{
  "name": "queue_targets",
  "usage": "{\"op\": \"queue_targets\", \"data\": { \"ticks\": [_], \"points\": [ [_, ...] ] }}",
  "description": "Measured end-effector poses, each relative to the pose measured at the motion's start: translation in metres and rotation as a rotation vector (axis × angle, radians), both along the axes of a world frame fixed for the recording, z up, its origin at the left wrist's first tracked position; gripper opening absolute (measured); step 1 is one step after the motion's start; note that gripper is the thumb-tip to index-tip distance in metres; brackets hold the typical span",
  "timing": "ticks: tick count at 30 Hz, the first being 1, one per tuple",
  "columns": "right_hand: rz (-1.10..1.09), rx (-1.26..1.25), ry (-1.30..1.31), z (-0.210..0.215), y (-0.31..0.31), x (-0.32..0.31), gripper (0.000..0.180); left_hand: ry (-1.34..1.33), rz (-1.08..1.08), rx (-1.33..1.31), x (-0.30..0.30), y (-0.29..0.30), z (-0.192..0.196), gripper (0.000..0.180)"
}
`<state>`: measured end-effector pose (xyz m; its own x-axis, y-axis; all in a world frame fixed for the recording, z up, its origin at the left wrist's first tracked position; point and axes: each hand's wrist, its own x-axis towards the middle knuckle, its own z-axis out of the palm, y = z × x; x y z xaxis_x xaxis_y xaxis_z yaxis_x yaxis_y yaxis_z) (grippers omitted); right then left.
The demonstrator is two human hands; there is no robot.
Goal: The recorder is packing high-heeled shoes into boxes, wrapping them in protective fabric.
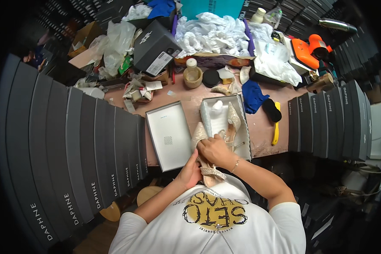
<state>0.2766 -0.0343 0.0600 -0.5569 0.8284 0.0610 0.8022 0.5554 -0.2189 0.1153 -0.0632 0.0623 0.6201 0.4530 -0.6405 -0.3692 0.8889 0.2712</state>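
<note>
A sparkly beige pointed-toe shoe with an ankle strap is tilted in front of my chest, its heel end towards me. My left hand supports it from the left side, thumb up along its edge. Over the shoe's opening lies my right hand, fingers curled in against the front part; the fingertips are hidden. The matching shoe lies in the open shoebox just beyond, next to a white wad of paper. Left of that box rests its lid, inner side up.
Tall rows of dark shoeboxes flank me on the left and right. Behind are a box of crumpled white paper, a bottle in a wooden bowl, a blue cloth, a yellow-handled tool and an orange tape dispenser.
</note>
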Motion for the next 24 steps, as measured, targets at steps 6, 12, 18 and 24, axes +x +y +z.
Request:
{"op": "queue_targets", "data": {
  "ticks": [6, 12, 18, 24],
  "points": [
    [-0.038, -0.057, 0.146, -0.006, -0.003, 0.002, 0.01, 0.094, 0.107, 0.007, -0.002, -0.001, -0.012, 0.076],
    [-0.027, -0.12, 0.096, -0.012, 0.004, 0.005, 0.011, 0.068, 0.022, -0.016, 0.009, -0.003, -0.009, 0.078],
    [-0.007, -0.071, 0.175, -0.013, -0.003, 0.007, 0.011, 0.066, 0.094, -0.002, 0.008, -0.007, -0.011, 0.082],
    [-0.032, -0.095, 0.195, -0.005, -0.001, 0.009, 0.014, 0.054, 0.097, 0.027, 0.006, -0.004, -0.019, 0.083]
  ]
}}
